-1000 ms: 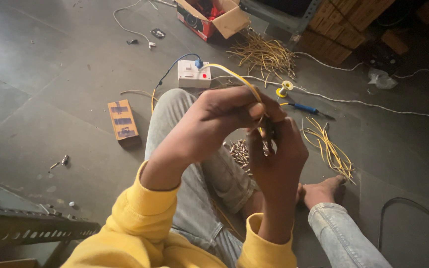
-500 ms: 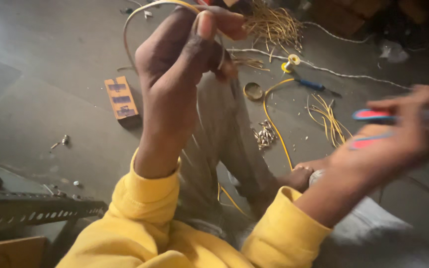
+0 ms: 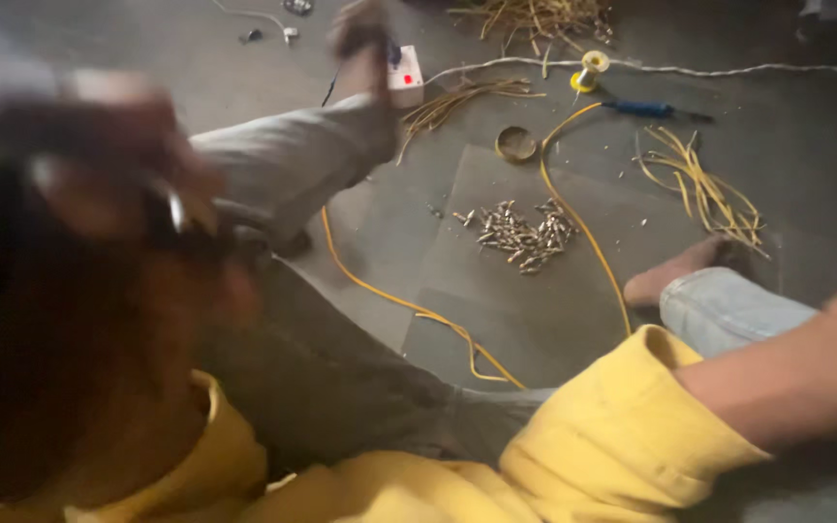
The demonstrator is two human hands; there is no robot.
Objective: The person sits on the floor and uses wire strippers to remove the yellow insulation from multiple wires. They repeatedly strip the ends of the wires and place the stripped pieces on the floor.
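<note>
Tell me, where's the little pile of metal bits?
The pile of metal bits lies mid-floor in the head view, just left of the yellow wire, below the tape ring.

The yellow wire (image 3: 573, 218) is a long thin cord lying loose on the floor; from the small yellow spool (image 3: 590, 72) it curves down past the right of the heap of small metal pieces (image 3: 520, 232), which lies scattered below the spool; another stretch bends left of the heap, beside the grey trouser leg.

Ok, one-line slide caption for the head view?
Blurred left hand raised close to camera; yellow wire and small metal connectors on the grey floor.
</note>
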